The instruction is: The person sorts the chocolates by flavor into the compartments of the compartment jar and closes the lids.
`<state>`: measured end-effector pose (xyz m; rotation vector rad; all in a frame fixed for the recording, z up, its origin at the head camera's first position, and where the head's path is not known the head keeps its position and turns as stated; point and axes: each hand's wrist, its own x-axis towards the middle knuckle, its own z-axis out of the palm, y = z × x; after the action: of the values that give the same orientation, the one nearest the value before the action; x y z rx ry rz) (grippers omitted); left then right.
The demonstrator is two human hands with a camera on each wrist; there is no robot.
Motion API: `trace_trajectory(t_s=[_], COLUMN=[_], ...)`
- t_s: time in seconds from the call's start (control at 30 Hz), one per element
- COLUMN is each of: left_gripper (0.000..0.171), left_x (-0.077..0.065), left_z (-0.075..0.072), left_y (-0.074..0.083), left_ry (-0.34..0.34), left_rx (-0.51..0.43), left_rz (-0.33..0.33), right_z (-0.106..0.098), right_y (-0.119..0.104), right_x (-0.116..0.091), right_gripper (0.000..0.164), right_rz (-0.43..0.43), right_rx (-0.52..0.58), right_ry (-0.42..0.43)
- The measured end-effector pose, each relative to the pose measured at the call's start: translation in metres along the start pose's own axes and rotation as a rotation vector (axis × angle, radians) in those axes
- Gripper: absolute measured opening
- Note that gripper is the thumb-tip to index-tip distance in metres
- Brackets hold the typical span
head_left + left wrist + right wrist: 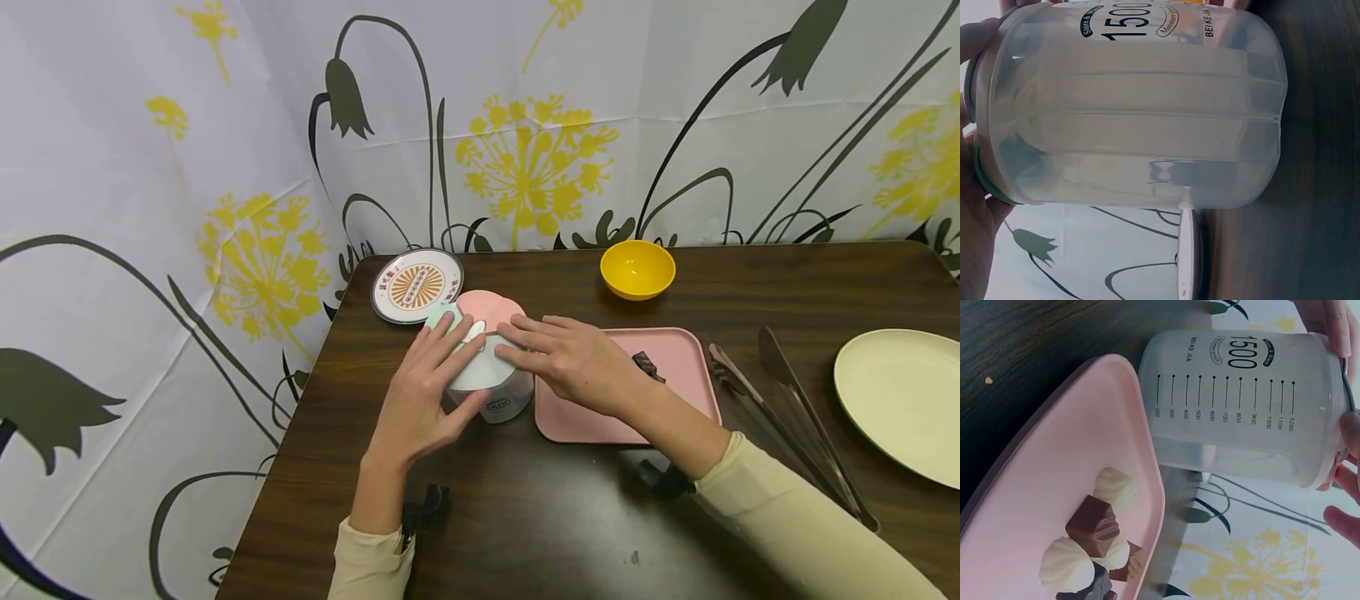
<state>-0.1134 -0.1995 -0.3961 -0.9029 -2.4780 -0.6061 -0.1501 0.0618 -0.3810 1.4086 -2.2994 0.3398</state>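
Note:
A translucent plastic storage jar, marked 1500 with a measuring scale, stands upright on the table. Its lid has petal-like sections in pink, mint and pale grey-blue, with a small white piece in the middle. From the left, my left hand rests spread fingers on the lid, its thumb by the near rim. Across from it, the fairly straight fingers of my right hand touch the lid's right side. Beside the jar lies a pink tray holding brown chocolates and white swirled sweets, partly hidden by my right arm.
Behind the jar lies a patterned white plate. A yellow bowl stands at the back edge. Metal tongs lie right of the tray, with a cream plate beyond. A printed curtain hangs behind the table.

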Motion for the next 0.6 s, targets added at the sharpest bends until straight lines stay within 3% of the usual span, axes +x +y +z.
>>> trace_trajectory(t_s=[0.6], left_gripper=[0.056], left_x=[0.0018], left_z=[0.0072], left_y=[0.0027], left_ry=[0.047], left_rx=[0.056], left_rz=[0.009], right_z=[-0.005], right_y=[0.0053], right_x=[0.0031], right_gripper=[0.05], right_rz=[0.018], right_rx=[0.058], right_ry=[0.053])
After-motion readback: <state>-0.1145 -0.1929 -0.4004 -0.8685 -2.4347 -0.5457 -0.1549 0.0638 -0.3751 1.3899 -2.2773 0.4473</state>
